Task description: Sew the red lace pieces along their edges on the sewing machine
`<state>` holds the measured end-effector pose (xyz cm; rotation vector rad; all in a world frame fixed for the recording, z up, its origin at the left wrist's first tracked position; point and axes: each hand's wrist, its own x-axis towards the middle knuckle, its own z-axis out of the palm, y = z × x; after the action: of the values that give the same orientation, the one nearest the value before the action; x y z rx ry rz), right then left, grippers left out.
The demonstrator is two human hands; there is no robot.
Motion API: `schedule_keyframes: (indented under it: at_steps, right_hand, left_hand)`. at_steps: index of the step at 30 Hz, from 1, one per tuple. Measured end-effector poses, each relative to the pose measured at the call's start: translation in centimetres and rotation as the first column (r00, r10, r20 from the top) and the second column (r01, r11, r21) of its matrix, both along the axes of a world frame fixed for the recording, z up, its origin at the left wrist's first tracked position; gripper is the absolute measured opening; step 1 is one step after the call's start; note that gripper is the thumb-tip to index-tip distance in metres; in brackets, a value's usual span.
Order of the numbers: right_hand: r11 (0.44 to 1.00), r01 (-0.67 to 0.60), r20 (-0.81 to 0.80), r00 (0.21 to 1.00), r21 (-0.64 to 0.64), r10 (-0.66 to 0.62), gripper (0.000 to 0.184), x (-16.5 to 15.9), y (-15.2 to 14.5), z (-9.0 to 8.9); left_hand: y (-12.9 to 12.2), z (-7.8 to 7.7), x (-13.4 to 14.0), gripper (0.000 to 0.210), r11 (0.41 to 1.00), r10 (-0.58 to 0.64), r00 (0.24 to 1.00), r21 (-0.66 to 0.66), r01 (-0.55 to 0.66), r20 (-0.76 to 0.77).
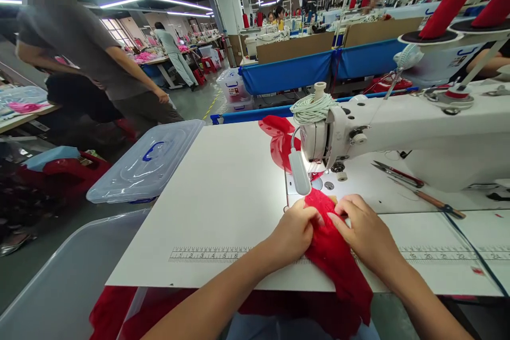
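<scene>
A strip of red fabric (332, 247) runs from under the sewing machine's (319, 138) needle area, over the table's front edge and down toward my lap. My left hand (292, 231) grips its left side, fingers curled into the cloth. On the right side, my right hand (364, 231) pinches the fabric between thumb and fingers, close below the machine head. A small tan bit shows by the cloth near the right fingers. Behind the needle lie glossy red pieces (281, 143). The needle tip is hidden by the white lamp (299, 172).
Tweezers (398, 174) and a wooden-handled tool (440, 203) lie right of my hands. A printed ruler (207, 255) crosses the white table (191, 202). To the left are a lidded plastic box (147, 159) and an open bin (75, 265). A person (91, 48) stands beyond.
</scene>
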<state>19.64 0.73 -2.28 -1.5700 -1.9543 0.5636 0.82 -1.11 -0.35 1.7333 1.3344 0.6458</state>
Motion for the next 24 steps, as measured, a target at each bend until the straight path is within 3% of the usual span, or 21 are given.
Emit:
schedule_keyframes:
  at_steps: [3, 5, 7, 8, 10, 12, 15, 17, 20, 24]
  right_hand:
    - [0.977, -0.082, -0.31, 0.951, -0.195, 0.018, 0.029, -0.8, 0.2, 0.0]
    - [0.919, -0.168, -0.483, 0.875, -0.355, -0.027, 0.033, -1.0, 0.7, 0.0]
    - [0.876, -0.229, -0.576, 0.815, -0.424, -0.065, 0.031, -0.7, 1.4, 0.1]
    - [0.883, -0.219, -0.574, 0.816, -0.414, -0.067, 0.029, -0.4, 1.7, 0.2]
    - [0.949, -0.094, -0.465, 0.883, -0.301, -0.06, 0.021, 0.6, 2.4, 0.3]
    - [0.995, 0.044, -0.276, 0.959, -0.088, -0.067, 0.016, 1.4, 2.6, 0.5]
    - [0.959, 0.098, -0.097, 0.992, 0.264, -0.075, 0.017, 1.7, 1.9, 0.8]
    - [0.909, -0.007, -0.057, 0.998, 0.417, 0.034, 0.019, 0.8, 1.1, 1.1]
    - [0.865, -0.308, 0.034, 0.946, 0.395, 0.321, 0.026, -0.8, 0.5, 0.9]
    - [0.821, -0.414, 0.138, 0.909, 0.392, 0.393, 0.036, -1.4, 1.2, -0.8]
  left_hand:
    - [0.1, 0.1, 0.0, 0.026, 1.0, -0.008, 1.0, 0.004, 0.008, -0.026]
    - [0.2, 0.1, 0.1, 0.026, 1.0, -0.013, 0.999, 0.006, 0.014, -0.041]
    - [0.2, 0.1, 0.2, 0.026, 1.0, -0.017, 0.998, 0.009, 0.017, -0.056]
    - [0.2, 0.1, 0.3, 0.026, 1.0, -0.015, 0.998, 0.012, 0.016, -0.064]
    - [0.1, 0.1, 0.3, 0.027, 1.0, -0.012, 0.997, 0.018, 0.013, -0.074]
    - [0.1, 0.0, 0.3, 0.028, 1.0, -0.012, 0.997, 0.025, 0.014, -0.079]
    - [0.1, 0.1, 0.2, 0.029, 0.999, -0.021, 0.996, 0.032, 0.023, -0.087]
    - [0.2, 0.1, 0.2, 0.028, 0.999, -0.026, 0.995, 0.037, 0.029, -0.093]
    - [0.3, 0.3, 0.3, 0.026, 0.998, -0.032, 0.994, 0.05, 0.037, -0.103]
    - [0.2, 0.7, 0.2, 0.027, 0.998, -0.04, 0.993, 0.036, 0.044, -0.111]
